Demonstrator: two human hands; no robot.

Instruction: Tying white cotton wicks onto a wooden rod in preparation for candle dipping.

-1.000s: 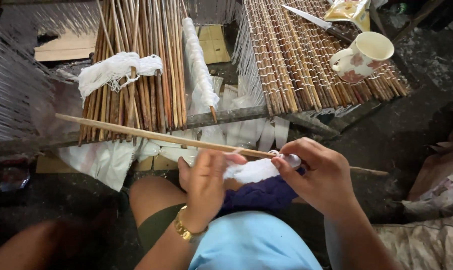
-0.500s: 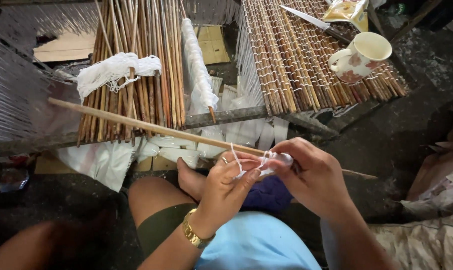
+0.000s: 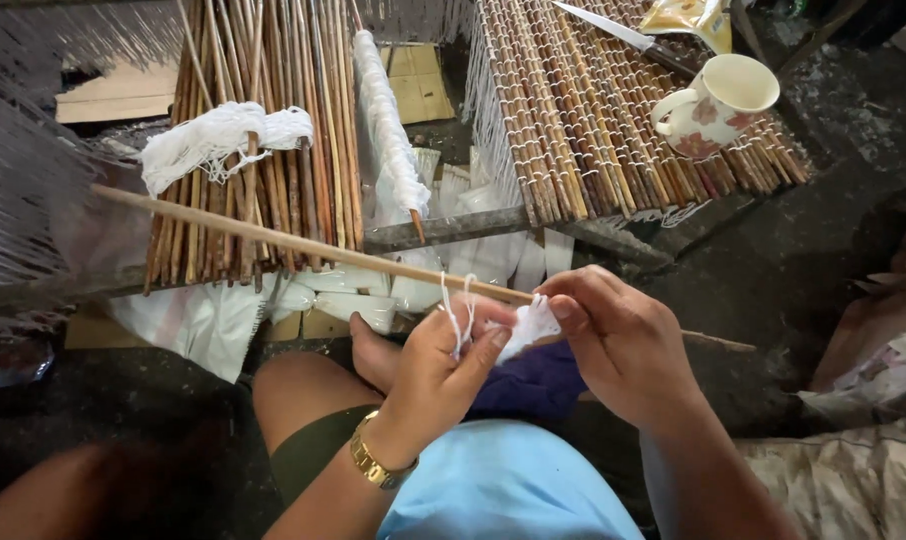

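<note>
While my right hand (image 3: 628, 340) pinches the white thread wad (image 3: 529, 325) onto the long stick (image 3: 303, 245) at frame centre, my left hand (image 3: 438, 375) grips its loose strands; only this small patch looks wound, most stick remains bare.

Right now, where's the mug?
Head view, upper right: the floral mug sits on the woven stick mat, beside the knife.

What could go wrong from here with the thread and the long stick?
1. The left hand pinches only thin white thread; a hard pull might snap it or slip it loose.
2. The long stick juts far left over the stick bundle; swinging it could snag the loose thread skein.
</note>
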